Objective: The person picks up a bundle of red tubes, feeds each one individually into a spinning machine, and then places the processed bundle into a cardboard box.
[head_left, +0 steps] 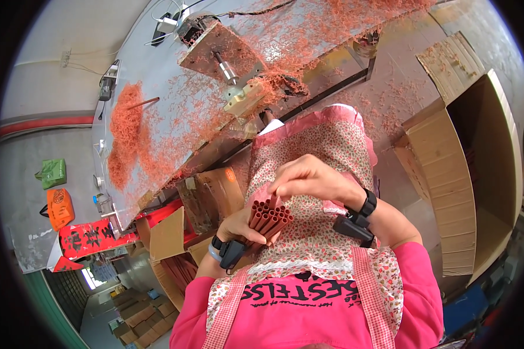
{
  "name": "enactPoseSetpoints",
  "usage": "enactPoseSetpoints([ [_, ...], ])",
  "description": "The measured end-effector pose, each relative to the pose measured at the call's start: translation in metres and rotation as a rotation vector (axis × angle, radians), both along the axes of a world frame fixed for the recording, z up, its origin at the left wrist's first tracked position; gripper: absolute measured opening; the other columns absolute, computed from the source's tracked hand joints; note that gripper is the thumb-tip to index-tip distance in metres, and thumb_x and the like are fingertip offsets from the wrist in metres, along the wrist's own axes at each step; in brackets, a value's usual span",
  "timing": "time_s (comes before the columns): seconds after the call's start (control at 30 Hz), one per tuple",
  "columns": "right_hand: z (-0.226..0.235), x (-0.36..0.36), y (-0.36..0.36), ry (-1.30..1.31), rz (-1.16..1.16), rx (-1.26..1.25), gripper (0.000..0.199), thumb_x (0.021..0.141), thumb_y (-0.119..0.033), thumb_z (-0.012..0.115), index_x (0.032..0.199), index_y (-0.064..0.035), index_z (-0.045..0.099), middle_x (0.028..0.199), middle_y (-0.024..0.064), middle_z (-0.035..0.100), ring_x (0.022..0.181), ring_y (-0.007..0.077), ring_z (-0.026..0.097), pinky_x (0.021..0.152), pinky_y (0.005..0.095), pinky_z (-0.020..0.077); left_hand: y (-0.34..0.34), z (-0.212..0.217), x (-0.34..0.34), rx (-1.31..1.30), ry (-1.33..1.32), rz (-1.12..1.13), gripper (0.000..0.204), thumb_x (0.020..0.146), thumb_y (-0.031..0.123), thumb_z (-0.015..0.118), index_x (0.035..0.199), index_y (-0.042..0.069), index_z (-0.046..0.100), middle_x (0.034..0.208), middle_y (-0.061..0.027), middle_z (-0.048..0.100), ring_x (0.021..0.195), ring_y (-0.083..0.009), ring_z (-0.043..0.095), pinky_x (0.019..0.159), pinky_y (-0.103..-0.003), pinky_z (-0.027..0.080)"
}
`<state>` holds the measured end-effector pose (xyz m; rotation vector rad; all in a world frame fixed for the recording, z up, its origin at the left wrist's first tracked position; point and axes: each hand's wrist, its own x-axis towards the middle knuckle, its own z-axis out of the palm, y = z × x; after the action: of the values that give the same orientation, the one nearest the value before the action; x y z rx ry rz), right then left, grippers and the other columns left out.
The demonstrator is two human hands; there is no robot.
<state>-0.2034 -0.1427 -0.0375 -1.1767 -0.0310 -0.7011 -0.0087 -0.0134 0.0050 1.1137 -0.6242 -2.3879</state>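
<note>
A bundle of reddish-brown tubes [268, 220] stands over my lap, its open ends turned up. My left hand [240, 225] is wrapped round the bundle from the left, thumb across the front. Above it, my right hand [313, 178] is closed in a pinch on a single tube [273, 200] that sticks up past the others. The lower ends of the tubes are hidden by my left hand. Both wrists carry dark straps with black devices, and a flowered apron [308, 232] lies beneath my hands.
Ahead is a grey worktable [174, 93] strewn with red shavings [125, 122], one tube [143, 103] lying among them. A small motor-driven machine [230, 70] stands on it. An open carton [448, 186] is at the right; another carton [167, 235], holding reddish lengths, is at the left.
</note>
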Motion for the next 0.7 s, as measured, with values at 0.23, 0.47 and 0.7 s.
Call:
enactPoseSetpoints([
  [0.23, 0.025, -0.011, -0.009, 0.379, -0.372, -0.719, 0.033, 0.079, -0.016, 0.064, 0.110, -0.0048, 0.060, 0.099, 0.0132, 0.063, 0.093, 0.0274, 0.061, 0.080, 0.0348, 0.0504, -0.014, 0.014, -0.017, -0.193, -0.330, 0.169, 0.046, 0.064, 0.009, 0.076, 0.105, 0.000, 0.056, 0.086, -0.0089, 0.063, 0.076, -0.0185, 0.063, 0.070, -0.030, 0.050],
  [0.47, -0.026, -0.016, 0.000, 0.574, -0.431, -0.736, 0.060, 0.081, -0.023, 0.063, 0.133, -0.0026, 0.041, 0.129, 0.0188, 0.049, 0.119, 0.0340, 0.048, 0.099, 0.0403, 0.0397, -0.020, 0.022, -0.005, -0.998, -1.120, 0.001, 0.048, 0.068, 0.003, 0.073, 0.113, 0.001, 0.055, 0.089, -0.0100, 0.067, 0.081, -0.0190, 0.067, 0.073, -0.029, 0.051],
  [0.7, -0.002, -0.012, 0.017, 0.431, -0.103, -0.328, 0.066, 0.088, -0.032, 0.057, 0.139, 0.0002, 0.029, 0.132, 0.0217, 0.046, 0.120, 0.0335, 0.048, 0.101, 0.0405, 0.0375, -0.015, 0.021, 0.000, -1.122, -1.166, 0.185, 0.050, 0.069, 0.004, 0.074, 0.115, 0.001, 0.054, 0.090, -0.0129, 0.067, 0.081, -0.0183, 0.068, 0.070, -0.027, 0.051],
])
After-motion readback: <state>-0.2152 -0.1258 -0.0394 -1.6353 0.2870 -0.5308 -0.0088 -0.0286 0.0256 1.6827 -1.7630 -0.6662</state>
